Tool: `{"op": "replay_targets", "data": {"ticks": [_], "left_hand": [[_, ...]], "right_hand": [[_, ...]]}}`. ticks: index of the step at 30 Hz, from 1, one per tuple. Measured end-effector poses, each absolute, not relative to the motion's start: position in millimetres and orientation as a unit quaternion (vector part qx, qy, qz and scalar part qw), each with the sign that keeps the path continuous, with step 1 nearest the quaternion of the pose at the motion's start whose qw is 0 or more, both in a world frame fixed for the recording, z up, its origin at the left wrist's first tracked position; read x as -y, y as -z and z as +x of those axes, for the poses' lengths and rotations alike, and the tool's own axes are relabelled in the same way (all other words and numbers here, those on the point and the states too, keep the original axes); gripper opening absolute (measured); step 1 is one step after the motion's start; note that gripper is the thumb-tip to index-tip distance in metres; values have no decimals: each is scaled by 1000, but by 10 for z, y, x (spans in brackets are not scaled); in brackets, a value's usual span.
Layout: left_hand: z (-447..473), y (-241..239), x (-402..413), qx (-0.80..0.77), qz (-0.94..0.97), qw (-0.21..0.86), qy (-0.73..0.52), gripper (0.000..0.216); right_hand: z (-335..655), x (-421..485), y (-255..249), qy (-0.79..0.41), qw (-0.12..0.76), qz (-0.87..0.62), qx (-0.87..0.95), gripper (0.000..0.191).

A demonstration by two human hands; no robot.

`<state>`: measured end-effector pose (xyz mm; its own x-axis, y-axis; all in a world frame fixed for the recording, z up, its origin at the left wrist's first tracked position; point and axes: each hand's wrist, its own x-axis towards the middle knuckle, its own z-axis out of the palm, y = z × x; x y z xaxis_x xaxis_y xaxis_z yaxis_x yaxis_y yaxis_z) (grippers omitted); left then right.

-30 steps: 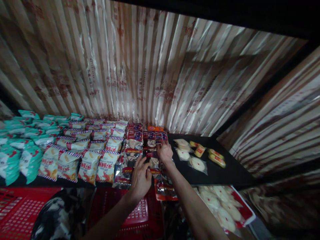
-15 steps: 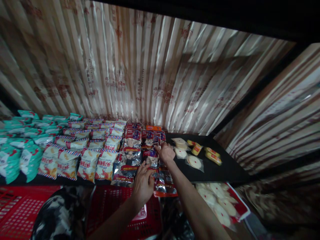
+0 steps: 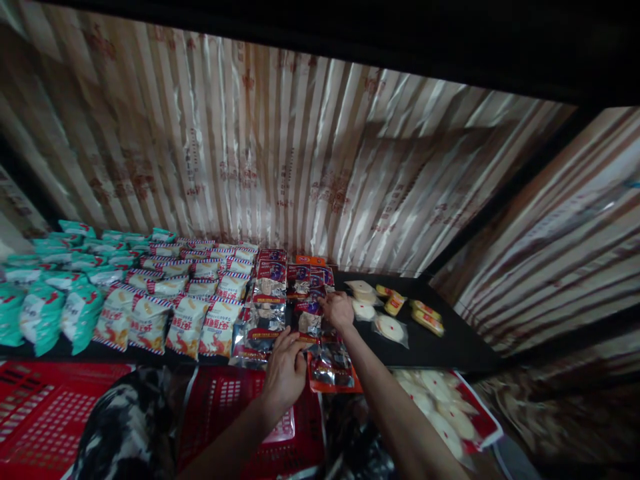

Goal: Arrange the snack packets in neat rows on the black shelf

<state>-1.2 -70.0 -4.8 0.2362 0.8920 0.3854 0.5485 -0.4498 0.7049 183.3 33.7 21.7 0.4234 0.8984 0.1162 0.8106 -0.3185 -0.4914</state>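
Note:
A dark red and blue snack packet with a clear window (image 3: 310, 322) lies among similar packets on the black shelf, between my two hands. My left hand (image 3: 285, 370) is at its near left corner, fingers close together and closed on the edge. Across from it, my right hand (image 3: 338, 311) is closed on the packet's far right side, its fingertips partly hidden. To the left runs a column of silvery red packets (image 3: 270, 287). An orange-edged packet (image 3: 335, 370) lies at the shelf's front, below my right wrist.
White-and-red shrimp snack bags (image 3: 185, 325) and teal bags (image 3: 83, 313) fill the left. Clear bags of pale round discs (image 3: 390, 328) and yellow packs (image 3: 427, 317) sit right. Red baskets (image 3: 220, 407) and a tray of disc bags (image 3: 477, 400) stand below. A dark beam crosses overhead.
The view has shifted slightly. My right hand has moved a little down along the packet's right side; my left hand stays at its near edge.

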Motion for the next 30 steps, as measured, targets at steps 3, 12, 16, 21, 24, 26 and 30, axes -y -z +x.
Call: {"op": "replay_targets", "data": {"ticks": [3,12,16,21,24,26,30], "left_hand": [[-51,7,731,-478,752,215,-399,32],[-50,-148,857,-477,724,308,-390,32],[-51,-195,915,-495,638,424,-410,42],[-9,-258,1030,-433,480,638,-420,56],[24,-282,1114,-382,410,717,-414,66],[26,-274,1158,-385,401,713,-428,65],[-48,-206,1188,-428,398,675,-451,46]], "right_hand": [[1964,-283,-212,-145,349,-784,493,22],[2219,164,-516,-290,546,-699,360,20],[2163,408,-733,-403,576,-627,337,13],[1905,635,-872,-497,555,-573,341,20],[1735,683,-879,-514,545,-561,352,24],[1632,682,-863,-521,540,-560,352,25],[1428,640,-806,-557,539,-537,332,27]]}}
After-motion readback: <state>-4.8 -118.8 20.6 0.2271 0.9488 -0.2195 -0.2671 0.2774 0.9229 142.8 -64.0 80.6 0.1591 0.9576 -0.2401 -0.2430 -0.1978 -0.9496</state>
